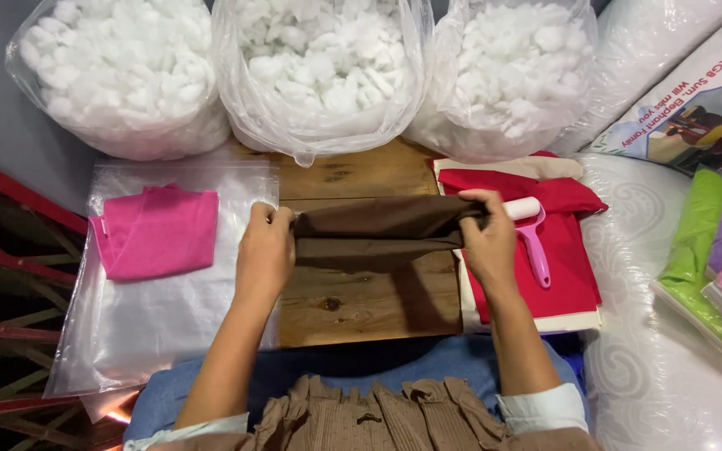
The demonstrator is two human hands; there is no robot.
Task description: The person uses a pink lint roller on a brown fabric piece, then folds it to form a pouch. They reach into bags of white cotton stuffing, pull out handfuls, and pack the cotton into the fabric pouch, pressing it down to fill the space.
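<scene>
Wooden bench (361,305): three clear bags (321,75) at 12 o'clock hold white stuffing. Left hand (265,250) and right hand (488,238) fingers pinch brown fabric (378,234) ends.

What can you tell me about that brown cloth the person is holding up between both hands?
The brown cloth is plain, dark, matte fabric, folded into a long flat band with layered edges showing. It is stretched level above a wooden board, not resting on it. The left hand pinches its left end, the right hand grips its right end. Its shadow falls on the wood below.
</scene>
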